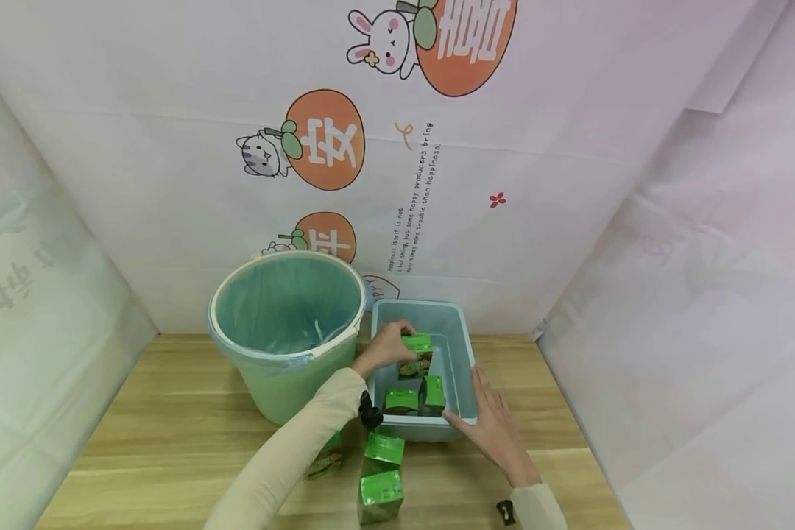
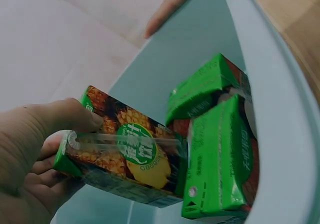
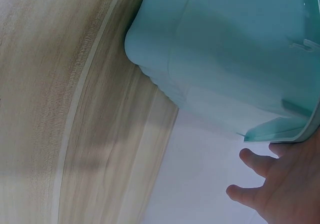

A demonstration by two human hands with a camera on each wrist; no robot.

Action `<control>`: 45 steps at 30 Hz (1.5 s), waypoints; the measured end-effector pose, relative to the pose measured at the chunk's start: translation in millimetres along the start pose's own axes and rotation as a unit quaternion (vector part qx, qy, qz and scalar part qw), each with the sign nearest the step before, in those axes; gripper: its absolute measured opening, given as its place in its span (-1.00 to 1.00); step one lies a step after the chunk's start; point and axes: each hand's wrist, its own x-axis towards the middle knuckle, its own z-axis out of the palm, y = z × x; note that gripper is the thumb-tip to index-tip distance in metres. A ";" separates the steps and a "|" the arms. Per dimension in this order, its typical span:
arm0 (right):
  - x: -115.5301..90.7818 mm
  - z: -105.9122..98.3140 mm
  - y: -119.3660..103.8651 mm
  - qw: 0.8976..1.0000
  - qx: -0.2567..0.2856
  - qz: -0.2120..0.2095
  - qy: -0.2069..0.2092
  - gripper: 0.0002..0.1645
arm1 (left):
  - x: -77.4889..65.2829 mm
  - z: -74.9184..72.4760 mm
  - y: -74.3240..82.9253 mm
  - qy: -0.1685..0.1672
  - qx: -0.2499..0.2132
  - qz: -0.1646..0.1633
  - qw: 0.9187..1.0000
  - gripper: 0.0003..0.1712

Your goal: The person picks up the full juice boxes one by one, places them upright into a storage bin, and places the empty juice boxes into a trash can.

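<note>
My left hand [image 1: 387,350] grips a green-topped pineapple juice box [image 2: 135,149] by one end, thumb on its printed front and fingers behind. The box is tilted inside a light blue plastic bin [image 1: 460,346]. Two more juice boxes [image 1: 401,401] [image 2: 215,159] stand side by side at the bin's near end, right by the held one. My right hand [image 1: 497,427] rests at the bin's near right corner, with its thumb at the front rim and straight fingers along the right side. In the right wrist view, fingers [image 3: 257,161] stretch out past the rim.
A green bucket [image 1: 265,386] lined with a clear bag stands left of the bin. Several juice boxes [image 1: 380,497] stand on the wooden table [image 1: 172,442] before the bin, one partly behind the left sleeve. Printed white sheets [image 1: 536,147] enclose the back and sides.
</note>
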 end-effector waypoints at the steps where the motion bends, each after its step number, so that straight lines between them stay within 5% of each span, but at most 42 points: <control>1: -0.6 -0.5 -0.4 1.000 0.002 0.001 -0.001 0.30 | 0.1 1.1 -1.0 -0.004 0.004 -0.004 1.000 -0.54; 13: -2.0 1.1 -1.5 1.000 0.007 0.002 0.001 0.30 | -0.1 10.3 -12.1 -0.044 0.061 -0.042 0.996 -0.57; 23: -0.4 3.7 -5.7 1.000 0.010 -0.002 0.009 0.32 | 1.5 9.3 -19.6 -0.064 0.115 -0.025 0.991 -0.60; 35: -1.2 2.7 -3.0 1.000 0.005 -0.001 0.019 0.31 | 3.1 9.4 -12.5 -0.099 0.117 -0.036 0.988 -0.67; 45: -1.7 0.5 -0.7 1.000 0.002 -0.002 0.011 0.31 | 6.7 8.9 -8.1 -0.128 0.120 -0.061 0.983 -0.43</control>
